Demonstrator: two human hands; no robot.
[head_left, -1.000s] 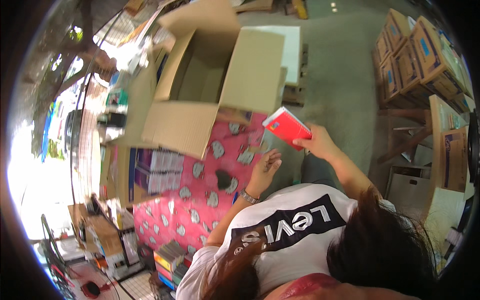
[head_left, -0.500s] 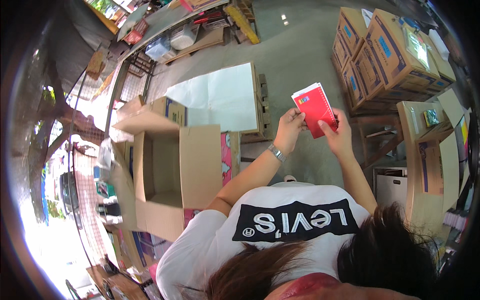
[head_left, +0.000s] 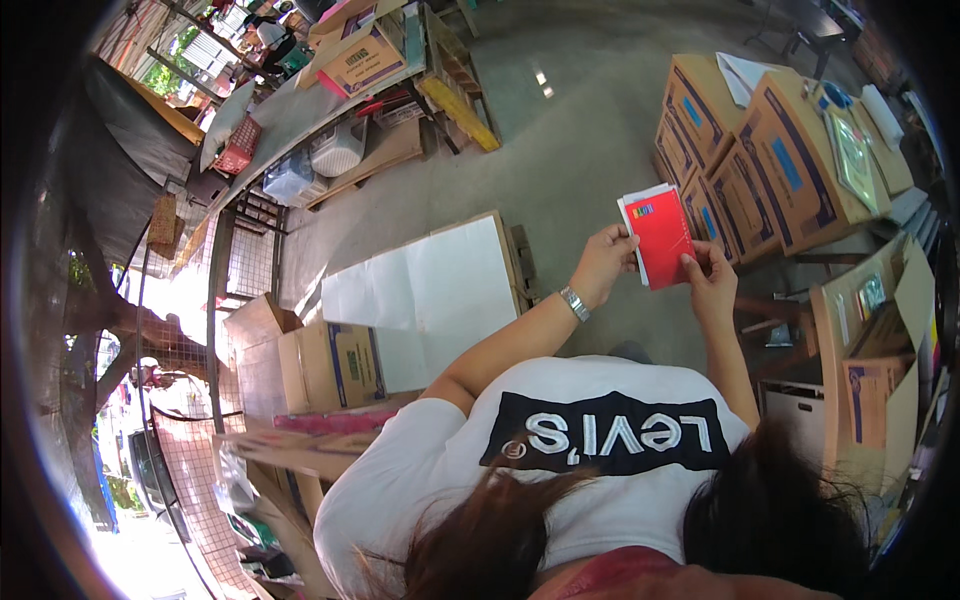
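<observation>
A small red-covered spiral notepad (head_left: 664, 238) is held up between both hands, in front of my chest. White page edges or further pads show along its left and upper sides. My left hand (head_left: 606, 264), with a metal watch on the wrist, pinches its left edge. On the lower right corner, my right hand (head_left: 710, 280) grips it with the thumb on the red cover. Whether it is one pad or several stacked together, I cannot tell.
Stacked brown cartons (head_left: 790, 165) stand at the right. Nearer on that side sits an opened carton (head_left: 850, 330). A white sheet-topped pallet load (head_left: 430, 290) lies left of centre, beside a carton (head_left: 330, 365). A long table (head_left: 310, 110) runs at the far left; a person (head_left: 270, 38) sits beyond.
My view has turned, and the open empty carton at my left has mostly left it. Both hands with the notepad appear further right and slightly lower, still gripping it.
</observation>
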